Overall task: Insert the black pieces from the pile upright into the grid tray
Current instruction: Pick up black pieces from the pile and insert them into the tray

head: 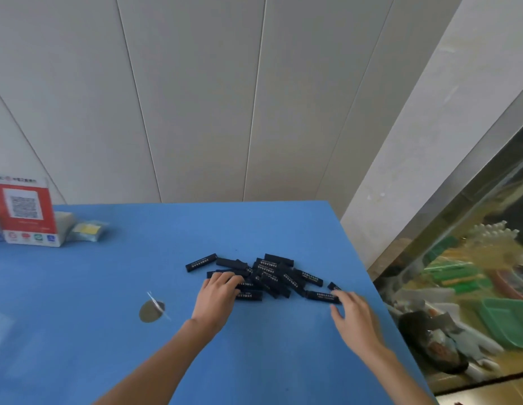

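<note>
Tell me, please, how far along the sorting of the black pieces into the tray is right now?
Nothing looks done: the black pieces all lie flat in a loose pile on the blue table, and no grid tray is in view. In hand: the left hand rests on the pile's near-left edge, and the right hand reaches a piece at its right end; the blur hides any grip. Every piece is left to insert.

I register a solid blue tabletop [108, 287] carrying black pieces [272, 276] printed with rows of white lettering, a red and white card [26, 214] bearing a black-and-white QR pattern, and a plain dull olive round patch [150, 311].
</note>
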`<state>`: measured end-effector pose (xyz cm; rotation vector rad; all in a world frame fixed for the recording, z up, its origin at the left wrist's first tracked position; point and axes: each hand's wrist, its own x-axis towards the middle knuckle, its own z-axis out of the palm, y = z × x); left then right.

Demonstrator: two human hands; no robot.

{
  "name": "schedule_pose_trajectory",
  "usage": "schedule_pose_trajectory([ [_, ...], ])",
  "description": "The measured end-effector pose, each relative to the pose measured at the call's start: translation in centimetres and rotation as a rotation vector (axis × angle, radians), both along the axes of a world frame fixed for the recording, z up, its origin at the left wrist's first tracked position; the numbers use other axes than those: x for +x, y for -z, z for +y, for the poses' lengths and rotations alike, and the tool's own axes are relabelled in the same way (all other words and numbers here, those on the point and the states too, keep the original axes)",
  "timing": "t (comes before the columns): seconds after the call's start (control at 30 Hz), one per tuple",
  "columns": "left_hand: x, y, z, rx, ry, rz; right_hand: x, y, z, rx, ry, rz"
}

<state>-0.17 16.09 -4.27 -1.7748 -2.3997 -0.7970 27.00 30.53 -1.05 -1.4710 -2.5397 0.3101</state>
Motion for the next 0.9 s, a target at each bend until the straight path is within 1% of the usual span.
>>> schedule_pose_trajectory([
  [0.17, 1.0, 0.3, 0.4, 0.016, -0.052, -0.065, 1.0, 0.9, 3.7, -0.006, -0.041, 0.017],
  [0.3, 1.9, 0.0, 0.5, 0.007, -0.078, -0.060, 1.2, 1.5, 5.2, -0.032, -0.087, 0.013],
  [0.5, 3.2, 0.4, 0.3, -0.048, -0.185, -0.060, 1.4, 2.1, 6.5, -0.090, -0.137, 0.042],
  [0.67, 4.7, 0.1, -0.4, -0.043, -0.263, -0.088, 1.7, 2.3, 7.5, -0.196, -0.100, 0.172],
  [0.9, 6.7, -0.1, -2.4, 0.002, -0.324, -0.080, 1.7, 2.1, 8.1, -0.302, -0.054, 0.175],
])
